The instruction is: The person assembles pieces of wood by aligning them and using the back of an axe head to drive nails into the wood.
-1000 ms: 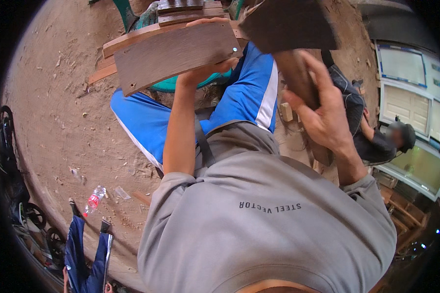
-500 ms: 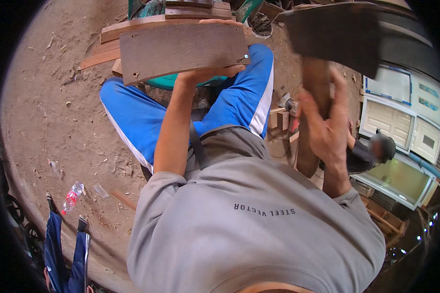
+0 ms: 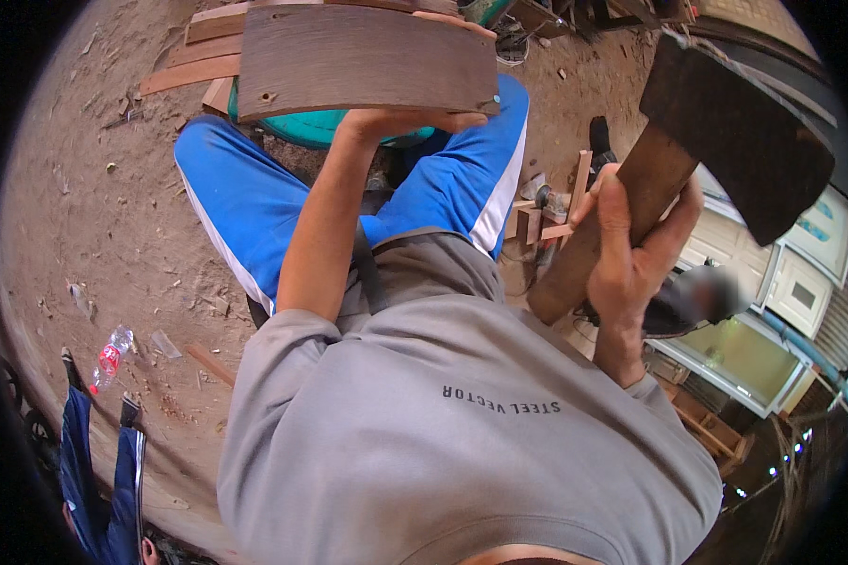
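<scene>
My left hand [image 3: 396, 122] grips a flat brown wooden board [image 3: 367, 61] along its near edge, with some fingers showing at its far right edge. The board has a slightly curved edge and small holes near its corners. On the right, my right hand [image 3: 627, 235] is closed round the thick wooden handle of a hatchet [image 3: 740, 132]. Its broad dark blade is raised, tilted toward the upper right and apart from the board. Beneath the board, a teal round surface [image 3: 297, 129] shows in part between my knees.
Reddish wood strips [image 3: 198, 61] lie behind the board. Small wood pieces [image 3: 534, 226] lie right of my knee. A plastic bottle [image 3: 113, 358] rests on the dirt floor at left, near another person's legs [image 3: 104, 471]. One more person [image 3: 697, 297] is at right, by white-framed panels [image 3: 801, 292].
The hatchet has swung right and its blade has turned outward, away from the board. My left hand has raised the board slightly toward the top of the view.
</scene>
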Tool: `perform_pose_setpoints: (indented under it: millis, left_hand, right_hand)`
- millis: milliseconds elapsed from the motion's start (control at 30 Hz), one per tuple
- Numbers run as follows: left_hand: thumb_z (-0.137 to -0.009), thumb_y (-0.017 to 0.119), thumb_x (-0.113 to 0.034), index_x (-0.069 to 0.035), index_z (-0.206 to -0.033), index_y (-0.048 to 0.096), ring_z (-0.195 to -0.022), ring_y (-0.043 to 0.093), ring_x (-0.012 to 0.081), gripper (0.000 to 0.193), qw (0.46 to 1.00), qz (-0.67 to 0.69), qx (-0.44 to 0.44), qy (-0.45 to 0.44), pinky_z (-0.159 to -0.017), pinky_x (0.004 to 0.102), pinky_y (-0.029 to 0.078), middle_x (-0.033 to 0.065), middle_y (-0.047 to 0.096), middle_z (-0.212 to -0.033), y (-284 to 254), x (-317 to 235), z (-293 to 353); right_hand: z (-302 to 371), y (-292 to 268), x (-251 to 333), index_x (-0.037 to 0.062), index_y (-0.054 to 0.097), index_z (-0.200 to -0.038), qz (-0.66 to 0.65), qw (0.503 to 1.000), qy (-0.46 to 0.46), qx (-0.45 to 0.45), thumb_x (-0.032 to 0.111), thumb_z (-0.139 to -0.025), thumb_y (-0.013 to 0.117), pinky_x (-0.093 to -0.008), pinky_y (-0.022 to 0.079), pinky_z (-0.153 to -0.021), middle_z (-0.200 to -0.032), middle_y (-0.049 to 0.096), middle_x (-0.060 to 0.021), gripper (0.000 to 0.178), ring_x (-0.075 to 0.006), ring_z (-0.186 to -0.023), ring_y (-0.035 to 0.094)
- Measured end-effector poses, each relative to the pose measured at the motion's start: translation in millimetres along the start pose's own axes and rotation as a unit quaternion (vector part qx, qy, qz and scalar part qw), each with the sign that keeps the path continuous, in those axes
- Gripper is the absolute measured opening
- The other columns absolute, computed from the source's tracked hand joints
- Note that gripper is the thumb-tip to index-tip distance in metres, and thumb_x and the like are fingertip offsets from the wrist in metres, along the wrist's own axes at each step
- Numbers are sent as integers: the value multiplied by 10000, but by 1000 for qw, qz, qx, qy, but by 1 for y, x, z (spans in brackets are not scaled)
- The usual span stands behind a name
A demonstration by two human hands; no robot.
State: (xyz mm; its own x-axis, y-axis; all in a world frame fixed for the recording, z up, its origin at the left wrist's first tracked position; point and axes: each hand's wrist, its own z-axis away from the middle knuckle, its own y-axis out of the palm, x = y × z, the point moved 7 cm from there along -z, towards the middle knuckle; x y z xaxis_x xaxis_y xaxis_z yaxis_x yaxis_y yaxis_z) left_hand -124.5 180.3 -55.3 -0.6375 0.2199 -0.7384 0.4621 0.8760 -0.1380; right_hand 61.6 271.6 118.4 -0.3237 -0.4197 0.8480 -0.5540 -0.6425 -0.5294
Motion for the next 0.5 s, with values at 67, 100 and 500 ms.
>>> perform_pose_setpoints:
  millis: [67, 100, 500]
  left_hand:
    - [-700, 919, -450, -137, -1304, 651, -1215, 554, 256, 731, 1000, -10, 21, -9, -1046, 397, 465, 72, 642, -1279, 5, 3, 4]
    - [-660, 938, -429, -160, -1298, 655, -1190, 558, 248, 748, 997, 30, 41, -59, -1046, 399, 455, 46, 629, -1257, 7, 11, 4]
    - [-709, 912, -456, -137, -1234, 685, -1165, 610, 254, 655, 998, 53, 1, -23, -980, 398, 514, 36, 677, -1206, -5, 3, -3]
  right_hand:
    - [2, 7, -18, 0, 428, -1406, 130, 989, -65, 37, 69, -948, 706, -443, 543, -856, -1146, 634, -179, 540, -312, -858, 670]
    - [0, 21, -22, 5, 432, -1403, 186, 976, -49, 100, 65, -941, 713, -447, 539, -861, -1141, 631, -166, 544, -314, -855, 667]
    - [3, 31, -29, 21, 443, -1402, 116, 987, -84, 70, 46, -949, 701, -295, 504, -662, -1004, 642, -143, 522, -178, -746, 643]
